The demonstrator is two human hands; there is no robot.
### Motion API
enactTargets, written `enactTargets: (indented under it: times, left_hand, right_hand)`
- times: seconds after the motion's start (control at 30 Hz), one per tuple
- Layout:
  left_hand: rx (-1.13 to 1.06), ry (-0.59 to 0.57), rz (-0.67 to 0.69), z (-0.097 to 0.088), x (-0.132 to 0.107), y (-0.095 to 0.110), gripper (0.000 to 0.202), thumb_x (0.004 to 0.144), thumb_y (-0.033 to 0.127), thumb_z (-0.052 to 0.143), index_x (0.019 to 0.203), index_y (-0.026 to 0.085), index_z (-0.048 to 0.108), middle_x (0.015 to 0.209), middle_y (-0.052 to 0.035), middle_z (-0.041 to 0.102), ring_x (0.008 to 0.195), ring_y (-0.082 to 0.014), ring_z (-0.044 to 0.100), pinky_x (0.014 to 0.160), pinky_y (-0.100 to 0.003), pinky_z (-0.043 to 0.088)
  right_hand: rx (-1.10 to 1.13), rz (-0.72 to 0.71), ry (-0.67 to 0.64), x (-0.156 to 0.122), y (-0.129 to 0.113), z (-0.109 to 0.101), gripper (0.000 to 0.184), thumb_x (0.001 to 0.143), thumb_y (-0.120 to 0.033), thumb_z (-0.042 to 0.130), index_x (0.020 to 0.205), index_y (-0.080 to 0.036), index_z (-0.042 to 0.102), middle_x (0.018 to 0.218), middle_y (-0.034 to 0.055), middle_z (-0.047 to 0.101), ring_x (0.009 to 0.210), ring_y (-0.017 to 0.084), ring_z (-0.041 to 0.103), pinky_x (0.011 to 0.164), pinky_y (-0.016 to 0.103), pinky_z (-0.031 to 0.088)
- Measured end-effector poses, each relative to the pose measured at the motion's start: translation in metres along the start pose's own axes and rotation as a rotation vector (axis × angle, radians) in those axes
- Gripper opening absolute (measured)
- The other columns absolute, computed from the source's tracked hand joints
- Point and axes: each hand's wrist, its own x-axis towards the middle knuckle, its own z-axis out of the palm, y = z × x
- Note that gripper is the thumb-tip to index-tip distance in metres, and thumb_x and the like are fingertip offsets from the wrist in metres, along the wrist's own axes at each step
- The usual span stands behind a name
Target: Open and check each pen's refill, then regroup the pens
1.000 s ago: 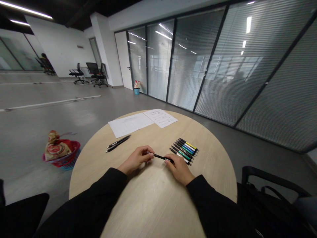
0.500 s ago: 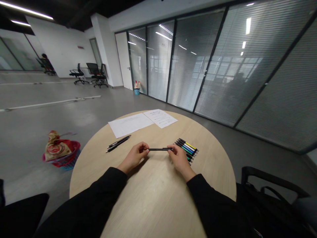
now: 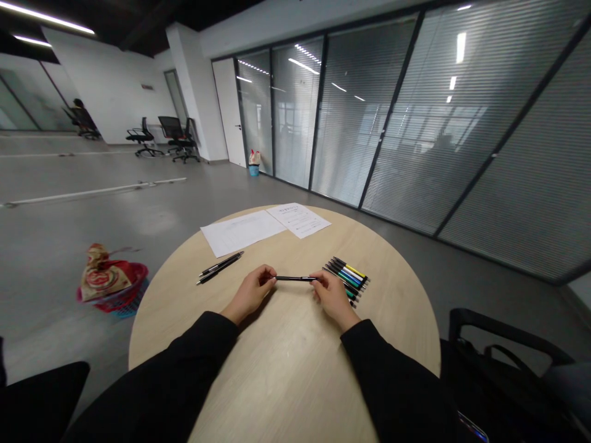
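Note:
A black pen is stretched level between my two hands above the middle of the table. My left hand pinches its left end between thumb and fingers. Its right end is pinched by my right hand. Just beyond my right hand lies a row of several pens with yellow, white, blue and green barrels, partly hidden by that hand. Off to the left of my left hand, a pair of black pens rests side by side on the wood.
The round wooden table bears two printed paper sheets at its far edge. Left of it on the floor stands a basket holding a bag. A black chair is at the right, with another chair's edge at lower left.
My right hand has shifted slightly left, and the visible stretch of pen between my hands is a little shorter. The pens on the table have not moved.

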Motion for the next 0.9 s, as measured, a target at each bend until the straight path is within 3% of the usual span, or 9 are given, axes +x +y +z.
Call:
enactTargets:
  times: [0.2,0.47,0.9]
  left_hand:
    - [0.049,0.017,-0.001,0.001,0.000,0.001,0.017,0.078,0.031,0.062,0.089,0.018,0.060,0.075,0.0009,0.059,0.068,-0.0154,0.053,0.067,-0.028,0.041]
    - [0.055,0.024,-0.009,0.002,-0.001,-0.001,0.017,0.078,0.032,0.062,0.087,0.018,0.061,0.072,0.0011,0.059,0.067,-0.0154,0.053,0.065,-0.027,0.040]
    - [0.035,-0.009,-0.001,0.001,-0.001,0.000,0.018,0.079,0.035,0.062,0.086,0.018,0.059,0.073,0.0010,0.059,0.067,-0.0152,0.052,0.065,-0.027,0.039]
  right_hand:
    - [0.007,0.021,0.011,-0.001,0.002,0.000,0.020,0.081,-0.031,0.057,0.095,-0.019,0.065,0.066,-0.0012,0.063,0.056,0.015,0.059,0.050,0.024,0.045]
    - [0.025,0.008,0.026,-0.002,0.001,-0.001,0.022,0.083,-0.028,0.051,0.097,-0.018,0.064,0.086,0.0044,0.071,0.061,0.015,0.062,0.053,0.025,0.047]
    - [-0.104,-0.043,0.111,-0.002,-0.009,-0.007,0.023,0.083,-0.027,0.054,0.097,-0.018,0.068,0.083,0.0055,0.071,0.070,0.020,0.063,0.066,0.031,0.049]
